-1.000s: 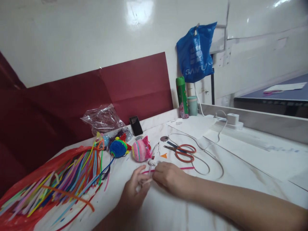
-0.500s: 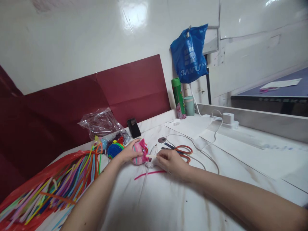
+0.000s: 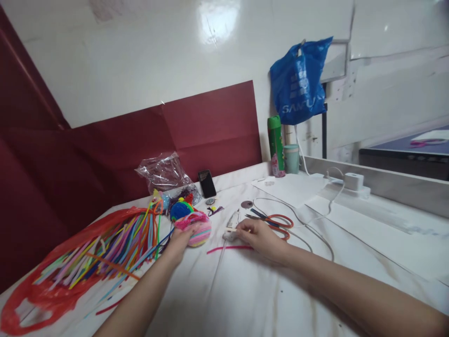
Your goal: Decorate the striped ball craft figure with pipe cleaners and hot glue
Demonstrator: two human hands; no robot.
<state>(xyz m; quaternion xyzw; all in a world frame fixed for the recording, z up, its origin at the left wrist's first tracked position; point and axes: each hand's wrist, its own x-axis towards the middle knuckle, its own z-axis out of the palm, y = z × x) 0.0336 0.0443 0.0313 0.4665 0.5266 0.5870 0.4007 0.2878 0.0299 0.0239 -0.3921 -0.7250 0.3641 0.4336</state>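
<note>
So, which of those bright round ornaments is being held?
The pink striped one, gripped by the person's left hand. The dark blue one lies just behind it, unheld.

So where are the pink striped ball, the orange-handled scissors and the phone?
Pink striped ball [image 3: 201, 233]: head view, on its striped side.
Orange-handled scissors [image 3: 268, 219]: head view, where the handles begin.
Phone [image 3: 207, 184]: head view, middle of its dark front.
</note>
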